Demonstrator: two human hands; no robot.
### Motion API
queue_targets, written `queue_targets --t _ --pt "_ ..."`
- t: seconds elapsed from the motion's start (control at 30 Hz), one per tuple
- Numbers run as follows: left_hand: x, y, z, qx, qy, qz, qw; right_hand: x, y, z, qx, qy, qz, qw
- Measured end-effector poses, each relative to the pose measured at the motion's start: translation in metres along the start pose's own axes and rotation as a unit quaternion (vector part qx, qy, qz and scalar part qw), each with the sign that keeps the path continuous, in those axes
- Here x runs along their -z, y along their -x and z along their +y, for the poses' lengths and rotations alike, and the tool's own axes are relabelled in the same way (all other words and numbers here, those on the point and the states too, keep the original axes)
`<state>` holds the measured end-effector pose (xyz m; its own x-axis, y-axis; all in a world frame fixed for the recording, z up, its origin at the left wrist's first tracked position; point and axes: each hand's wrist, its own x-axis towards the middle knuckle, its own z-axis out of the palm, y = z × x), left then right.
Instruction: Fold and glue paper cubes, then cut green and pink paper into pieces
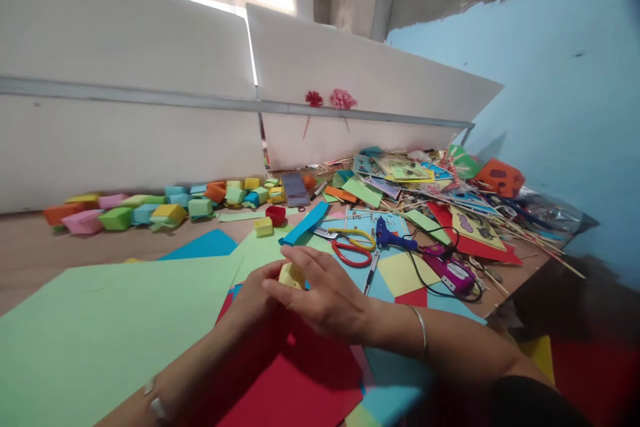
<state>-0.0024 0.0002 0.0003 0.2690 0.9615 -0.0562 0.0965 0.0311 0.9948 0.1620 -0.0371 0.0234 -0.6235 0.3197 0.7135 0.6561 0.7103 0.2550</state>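
Observation:
Both of my hands are together over the sheets at the middle front. Between them is a small pale-yellow folded paper piece [291, 276], mostly covered by fingers. My left hand [257, 292] is closed around its left side. My right hand [327, 293] grips it from the right, thumb on the near side and fingers over the top. Beneath the hands lies a red paper sheet [305, 380]. Just beyond are a blue paper strip [307, 223], a small yellow paper box [263, 227] and a red one [275, 215].
Scissors [353, 263], a cutter knife [371, 272] and a blue glue gun [390, 235] with its cable lie right of the hands, near a purple box [447, 270]. Several coloured paper boxes [117, 218] line the back left. Sticks and cards [410, 170] are heaped back right. A green sheet [115, 327] spreads left.

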Motion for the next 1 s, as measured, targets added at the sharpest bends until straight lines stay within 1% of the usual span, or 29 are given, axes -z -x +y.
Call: queue_targets --t 0.1,0.2,0.37,0.5,0.57,0.63,0.8,0.9,1.0 --pt "0.001 0.003 0.008 -0.003 0.005 -0.004 1.000 -0.003 0.003 0.001 0.003 0.000 -0.018 1.000" --pt "-0.001 0.003 0.011 -0.010 0.020 0.009 1.000 -0.003 0.003 0.002 0.001 0.004 -0.007 1.000" --pt "-0.004 0.001 0.005 -0.004 0.055 0.034 0.998 -0.002 0.001 0.004 0.012 0.019 0.020 1.000" --pt "-0.006 0.000 0.002 -0.002 0.076 0.038 0.996 -0.001 -0.001 0.002 0.017 0.033 0.034 0.999" --pt "-0.006 0.000 0.001 -0.001 0.087 0.035 0.996 -0.001 -0.001 0.001 0.016 0.035 0.030 0.999" --pt "-0.007 0.000 0.001 0.001 0.096 0.032 0.995 -0.002 -0.002 0.000 0.014 0.033 0.012 0.999" --pt "-0.010 -0.001 0.006 0.022 0.133 0.000 0.991 -0.006 -0.002 0.005 -0.009 -0.023 -0.030 0.999" --pt "-0.010 0.000 0.014 0.030 0.195 -0.014 0.980 -0.004 -0.001 0.010 -0.046 -0.043 -0.029 0.998" --pt "-0.009 0.002 0.024 0.045 0.254 -0.013 0.966 -0.001 -0.001 0.014 -0.081 -0.054 -0.016 0.995"
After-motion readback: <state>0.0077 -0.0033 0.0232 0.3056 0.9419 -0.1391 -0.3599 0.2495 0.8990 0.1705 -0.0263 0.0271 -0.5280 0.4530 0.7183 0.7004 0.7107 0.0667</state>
